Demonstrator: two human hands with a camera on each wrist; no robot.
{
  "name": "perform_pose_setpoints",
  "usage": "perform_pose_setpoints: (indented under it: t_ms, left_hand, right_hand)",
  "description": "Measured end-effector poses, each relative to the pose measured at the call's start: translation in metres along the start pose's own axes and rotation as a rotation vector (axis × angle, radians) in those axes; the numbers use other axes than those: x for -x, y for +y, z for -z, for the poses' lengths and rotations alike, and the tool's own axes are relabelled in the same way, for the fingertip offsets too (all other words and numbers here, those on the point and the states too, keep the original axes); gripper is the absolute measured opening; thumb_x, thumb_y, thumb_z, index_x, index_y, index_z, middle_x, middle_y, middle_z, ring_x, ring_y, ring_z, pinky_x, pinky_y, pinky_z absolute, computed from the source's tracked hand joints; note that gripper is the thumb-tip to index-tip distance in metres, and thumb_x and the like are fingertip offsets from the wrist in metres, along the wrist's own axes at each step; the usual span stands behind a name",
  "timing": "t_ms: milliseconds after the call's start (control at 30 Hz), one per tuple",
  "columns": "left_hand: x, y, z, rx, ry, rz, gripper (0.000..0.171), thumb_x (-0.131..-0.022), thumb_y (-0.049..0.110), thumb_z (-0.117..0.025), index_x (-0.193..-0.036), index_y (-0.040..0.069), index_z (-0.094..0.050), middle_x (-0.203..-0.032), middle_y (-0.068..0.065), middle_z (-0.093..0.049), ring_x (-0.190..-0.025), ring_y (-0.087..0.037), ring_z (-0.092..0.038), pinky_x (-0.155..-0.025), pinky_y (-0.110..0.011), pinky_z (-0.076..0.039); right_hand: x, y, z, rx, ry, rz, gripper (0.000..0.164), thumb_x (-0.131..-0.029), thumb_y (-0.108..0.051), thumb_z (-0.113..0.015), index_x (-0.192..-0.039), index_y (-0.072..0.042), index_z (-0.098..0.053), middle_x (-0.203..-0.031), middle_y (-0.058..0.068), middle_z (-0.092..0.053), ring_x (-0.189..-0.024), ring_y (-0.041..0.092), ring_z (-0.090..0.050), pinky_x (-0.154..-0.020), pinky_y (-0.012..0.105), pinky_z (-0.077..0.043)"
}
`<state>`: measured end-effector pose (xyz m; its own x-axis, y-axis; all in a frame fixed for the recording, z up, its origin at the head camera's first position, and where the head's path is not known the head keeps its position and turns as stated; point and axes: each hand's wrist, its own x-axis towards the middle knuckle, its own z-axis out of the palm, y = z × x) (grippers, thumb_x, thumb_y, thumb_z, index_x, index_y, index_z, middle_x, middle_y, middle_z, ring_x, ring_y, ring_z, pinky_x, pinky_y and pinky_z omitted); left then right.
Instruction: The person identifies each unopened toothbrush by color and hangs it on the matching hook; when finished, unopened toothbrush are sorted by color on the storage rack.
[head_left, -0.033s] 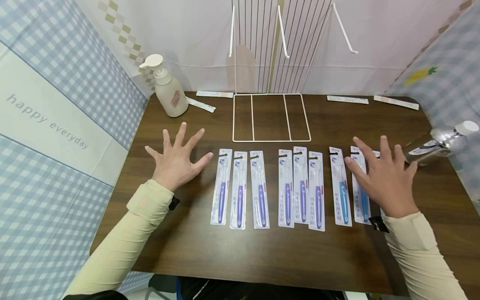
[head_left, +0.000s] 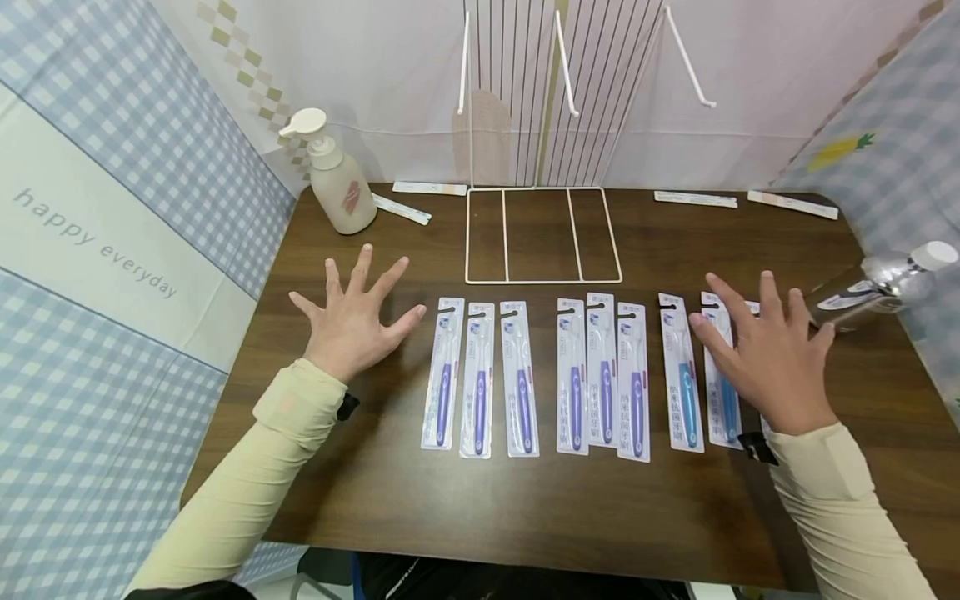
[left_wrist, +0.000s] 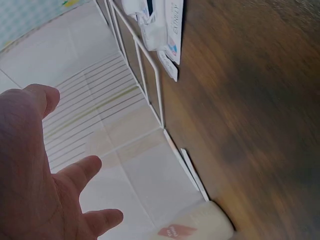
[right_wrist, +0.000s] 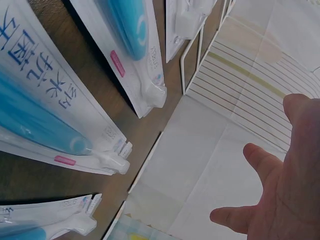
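My left hand [head_left: 348,333] hovers with spread fingers over the left part of the table, beside a row of packaged toothbrushes. It holds nothing. Nearest to it are three packs with purple handles [head_left: 443,400], laid side by side. Another three purple toothbrush packs [head_left: 575,408] lie close together in the middle. On the right, my right hand [head_left: 783,362] is spread above packs of blue toothbrushes [head_left: 687,400], with nothing in its grasp. It partly covers one blue pack [head_left: 727,412] and hides most of another. The right wrist view shows these blue packs [right_wrist: 60,95] lying below the fingers.
Behind the packs stands a white wire rack [head_left: 543,282] with prongs rising at the back. A pump bottle [head_left: 345,192] stands back left; a silvery bottle with a white cap [head_left: 873,287] is at the right. Thin white strips [head_left: 695,199] lie along the back edge.
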<state>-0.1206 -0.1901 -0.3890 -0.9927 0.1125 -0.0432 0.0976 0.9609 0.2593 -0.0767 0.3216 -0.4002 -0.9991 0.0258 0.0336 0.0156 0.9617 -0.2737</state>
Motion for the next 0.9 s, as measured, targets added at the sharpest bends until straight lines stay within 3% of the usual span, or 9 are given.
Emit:
perform_pose_setpoints:
  t_ms: [400,633,833,900]
  left_hand:
    - [0.001,-0.004,0.005,-0.012,0.022,0.007,0.081,-0.095,0.081,-0.047,-0.165,0.045,-0.028,-0.178,-0.005,-0.006,-0.155,-0.061,0.0,-0.095,-0.096,0.008]
    - [-0.001,-0.005,0.004,-0.01,0.0,0.008,0.082,-0.095,0.081,-0.047,-0.166,0.046,-0.026,-0.178,-0.004,-0.004,-0.155,-0.059,0.001,-0.096,-0.095,0.007]
    - [-0.014,0.0,-0.008,-0.035,-0.04,-0.029,0.08,-0.096,0.08,-0.046,-0.166,0.047,-0.025,-0.177,-0.005,-0.01,-0.158,-0.052,-0.009,-0.104,-0.091,0.006]
    - [-0.023,0.004,-0.015,-0.031,-0.06,-0.043,0.079,-0.097,0.079,-0.046,-0.166,0.046,-0.026,-0.177,-0.005,-0.015,-0.158,-0.049,-0.014,-0.107,-0.09,0.003]
  right_hand:
    - [0.0,-0.008,0.001,-0.015,0.001,0.007,0.072,-0.105,-0.067,-0.044,-0.168,-0.038,-0.025,-0.172,0.03,-0.004,-0.152,0.065,-0.002,-0.101,0.094,0.003]
    - [-0.002,-0.007,0.007,0.0,-0.012,0.004,0.074,-0.105,-0.066,-0.046,-0.169,-0.036,-0.022,-0.172,0.031,-0.003,-0.152,0.065,0.0,-0.102,0.093,0.003]
    - [-0.003,0.006,0.01,-0.011,-0.014,0.0,0.073,-0.107,-0.062,-0.046,-0.169,-0.03,-0.024,-0.172,0.031,-0.005,-0.147,0.07,-0.009,-0.102,0.093,-0.007]
    - [-0.003,0.014,0.01,-0.011,-0.011,-0.012,0.072,-0.107,-0.06,-0.046,-0.168,-0.026,-0.027,-0.169,0.035,-0.013,-0.14,0.074,-0.017,-0.098,0.092,-0.016]
